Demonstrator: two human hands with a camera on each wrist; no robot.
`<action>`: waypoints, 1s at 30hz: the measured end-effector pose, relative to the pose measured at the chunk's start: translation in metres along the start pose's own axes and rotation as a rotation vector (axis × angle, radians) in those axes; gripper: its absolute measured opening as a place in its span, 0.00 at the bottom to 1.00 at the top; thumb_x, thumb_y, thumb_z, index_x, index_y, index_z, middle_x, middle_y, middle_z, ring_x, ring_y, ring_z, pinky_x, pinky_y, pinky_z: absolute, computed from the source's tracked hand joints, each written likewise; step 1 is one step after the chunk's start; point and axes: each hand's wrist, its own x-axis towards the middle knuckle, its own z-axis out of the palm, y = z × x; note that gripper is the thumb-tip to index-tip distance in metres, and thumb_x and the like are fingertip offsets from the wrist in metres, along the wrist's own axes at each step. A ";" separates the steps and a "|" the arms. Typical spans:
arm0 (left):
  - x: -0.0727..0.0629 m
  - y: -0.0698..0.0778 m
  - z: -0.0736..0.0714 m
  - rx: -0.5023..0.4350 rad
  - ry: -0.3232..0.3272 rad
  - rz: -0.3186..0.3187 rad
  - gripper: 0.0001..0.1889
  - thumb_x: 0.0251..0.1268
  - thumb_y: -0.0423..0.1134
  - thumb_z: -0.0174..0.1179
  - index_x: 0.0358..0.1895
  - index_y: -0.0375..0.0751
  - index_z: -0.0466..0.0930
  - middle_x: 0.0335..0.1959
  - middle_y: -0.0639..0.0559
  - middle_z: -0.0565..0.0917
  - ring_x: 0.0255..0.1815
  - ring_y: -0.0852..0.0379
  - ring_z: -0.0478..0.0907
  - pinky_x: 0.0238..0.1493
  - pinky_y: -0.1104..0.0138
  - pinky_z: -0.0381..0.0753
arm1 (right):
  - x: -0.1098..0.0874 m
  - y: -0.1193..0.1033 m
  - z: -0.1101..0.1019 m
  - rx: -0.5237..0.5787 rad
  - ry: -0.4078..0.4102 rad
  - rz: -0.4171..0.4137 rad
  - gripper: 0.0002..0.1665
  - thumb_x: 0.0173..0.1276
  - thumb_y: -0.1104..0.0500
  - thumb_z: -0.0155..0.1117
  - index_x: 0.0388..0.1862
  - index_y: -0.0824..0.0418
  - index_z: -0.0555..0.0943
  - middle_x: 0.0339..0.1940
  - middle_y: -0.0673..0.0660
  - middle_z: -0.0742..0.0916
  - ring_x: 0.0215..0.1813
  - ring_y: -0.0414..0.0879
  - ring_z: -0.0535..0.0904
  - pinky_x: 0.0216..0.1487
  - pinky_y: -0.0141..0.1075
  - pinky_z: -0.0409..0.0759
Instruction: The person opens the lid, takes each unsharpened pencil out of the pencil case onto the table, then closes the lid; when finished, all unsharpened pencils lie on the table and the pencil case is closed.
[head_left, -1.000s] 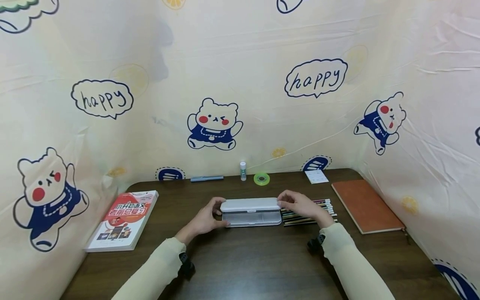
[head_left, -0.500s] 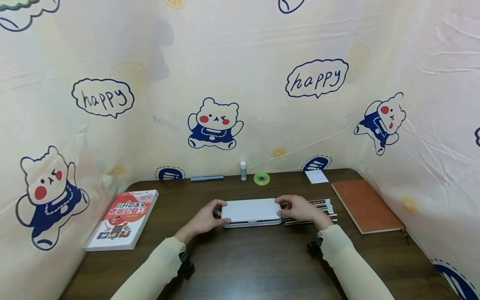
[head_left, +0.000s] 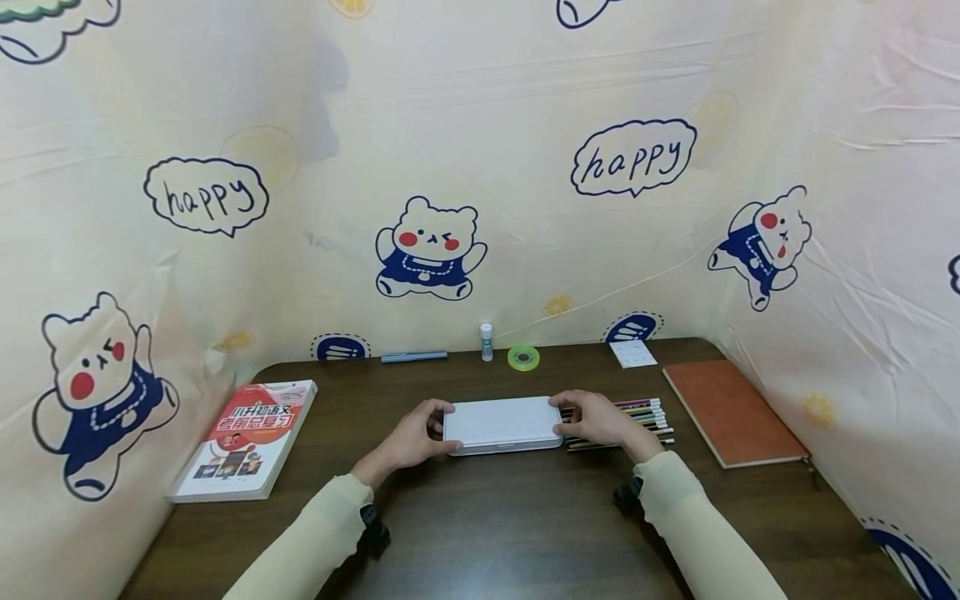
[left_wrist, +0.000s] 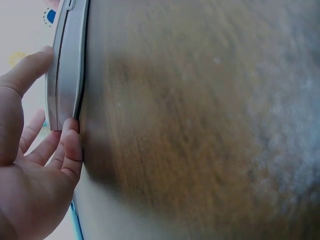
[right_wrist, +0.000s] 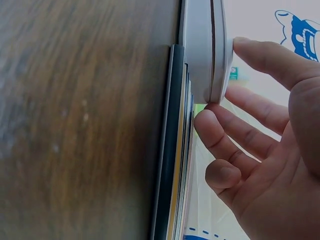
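Observation:
A white pencil case (head_left: 502,422) lies on the table with its lid down. My left hand (head_left: 411,433) holds its left end, thumb at the near corner and fingers round the far side. The right hand (head_left: 598,418) pinches the opposite end over a row of pencils (head_left: 654,417). In the left wrist view, the thumb presses the lid of the case (left_wrist: 69,70) and the fingertips touch its end. The right wrist view shows the thumb on the lid of the case (right_wrist: 199,50), other fingers at its end, beside the pencils (right_wrist: 176,150).
Along the back of the table (head_left: 480,533) are a blue pen (head_left: 414,357), a glue stick (head_left: 486,342), a green tape roll (head_left: 523,358) and a white paper (head_left: 633,353). A book (head_left: 247,442) lies left, a brown notebook (head_left: 735,412) right.
The pencil case lid has come down from partly raised to shut. My right hand has lowered slightly with it, while the left hand has stayed at its end.

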 end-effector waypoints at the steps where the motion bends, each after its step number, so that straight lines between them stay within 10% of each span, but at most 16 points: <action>1: 0.000 0.000 0.000 0.002 0.000 -0.001 0.31 0.54 0.51 0.75 0.60 0.51 0.73 0.53 0.50 0.78 0.46 0.56 0.77 0.45 0.63 0.77 | 0.000 0.000 0.000 0.000 -0.002 0.003 0.29 0.65 0.51 0.72 0.64 0.54 0.79 0.59 0.55 0.84 0.37 0.42 0.74 0.42 0.37 0.75; 30: -0.001 0.000 -0.004 0.030 -0.001 0.024 0.30 0.57 0.51 0.73 0.63 0.51 0.74 0.56 0.49 0.78 0.48 0.57 0.78 0.44 0.62 0.79 | -0.003 0.009 -0.007 -0.034 0.031 -0.041 0.25 0.68 0.50 0.69 0.62 0.53 0.79 0.54 0.54 0.86 0.37 0.42 0.75 0.38 0.36 0.75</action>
